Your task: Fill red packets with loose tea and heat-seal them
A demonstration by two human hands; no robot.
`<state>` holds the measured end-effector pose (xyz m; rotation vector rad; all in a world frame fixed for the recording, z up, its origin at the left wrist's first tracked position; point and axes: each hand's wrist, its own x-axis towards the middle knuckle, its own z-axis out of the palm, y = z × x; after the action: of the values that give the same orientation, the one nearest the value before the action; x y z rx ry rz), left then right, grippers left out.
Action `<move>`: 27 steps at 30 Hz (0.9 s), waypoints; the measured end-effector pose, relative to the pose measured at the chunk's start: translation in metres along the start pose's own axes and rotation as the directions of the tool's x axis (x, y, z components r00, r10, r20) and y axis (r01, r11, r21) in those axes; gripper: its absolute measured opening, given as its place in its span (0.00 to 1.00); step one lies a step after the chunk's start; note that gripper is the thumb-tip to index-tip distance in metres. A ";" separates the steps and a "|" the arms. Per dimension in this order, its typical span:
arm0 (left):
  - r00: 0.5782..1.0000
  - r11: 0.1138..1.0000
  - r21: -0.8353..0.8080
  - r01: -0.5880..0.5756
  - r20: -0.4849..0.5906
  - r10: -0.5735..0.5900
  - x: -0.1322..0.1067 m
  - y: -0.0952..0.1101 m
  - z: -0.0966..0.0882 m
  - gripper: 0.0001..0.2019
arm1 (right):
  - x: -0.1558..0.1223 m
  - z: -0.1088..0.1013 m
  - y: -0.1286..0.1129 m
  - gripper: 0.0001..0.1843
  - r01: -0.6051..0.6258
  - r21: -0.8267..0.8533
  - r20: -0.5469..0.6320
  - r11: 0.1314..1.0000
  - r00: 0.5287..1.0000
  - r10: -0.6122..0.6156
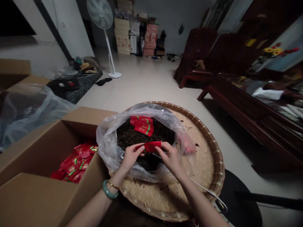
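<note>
Both hands pinch one small red packet (pixel 151 146) by its two ends, above a clear plastic bag (pixel 106 135) of dark, dry leaves that look like loose tea (pixel 125 135). My left hand (pixel 132 157) is closed on the packet's left end, and my right hand (pixel 169 154) on its right end. Several flat red sachets with green and gold print (pixel 144 125) lie on the leaves at the far side of the bag. Under the bag is a round woven bamboo tray (pixel 203 164). A thin, light-coloured stick-like item shows near my right fingers; its kind is unclear.
At the left stands an open cardboard box (pixel 87 186) holding a heap of red packets (pixel 75 164). A white cable (pixel 208 190) runs over the tray's right edge. Farther off are a standing fan (pixel 110 53), a dark wooden table (pixel 232 110) and stacked boxes (pixel 151 39).
</note>
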<state>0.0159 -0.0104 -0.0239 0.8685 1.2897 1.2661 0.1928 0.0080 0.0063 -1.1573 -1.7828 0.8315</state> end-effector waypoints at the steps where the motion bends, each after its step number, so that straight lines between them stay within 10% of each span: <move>1: 0.999 0.999 -0.049 0.022 0.037 -0.020 -0.001 0.000 0.000 0.21 | -0.001 0.001 0.000 0.12 -0.076 0.086 0.052 0.993 0.996 0.072; 9: 0.979 0.981 -0.170 0.094 0.195 -0.060 -0.007 0.000 0.001 0.23 | -0.010 0.009 -0.002 0.25 -0.571 0.516 0.474 0.638 0.811 0.343; 20: 0.978 0.987 -0.114 0.114 0.190 -0.091 -0.002 0.009 -0.002 0.30 | -0.008 0.009 0.007 0.30 -0.633 0.538 0.600 0.557 0.751 0.275; 24: 0.971 0.928 0.289 -0.234 0.021 0.238 -0.005 0.013 -0.013 0.27 | -0.009 0.011 0.008 0.30 -0.633 0.537 0.620 0.558 0.744 0.247; 27: 0.777 0.500 0.616 -0.608 0.334 0.534 -0.010 0.017 -0.019 0.29 | -0.009 0.014 0.004 0.32 -0.636 0.589 0.625 0.498 0.750 0.218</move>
<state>-0.0043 -0.0211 -0.0082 2.0443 1.4732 1.1760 0.1836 -0.0004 -0.0060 -0.8170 -1.1498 2.1370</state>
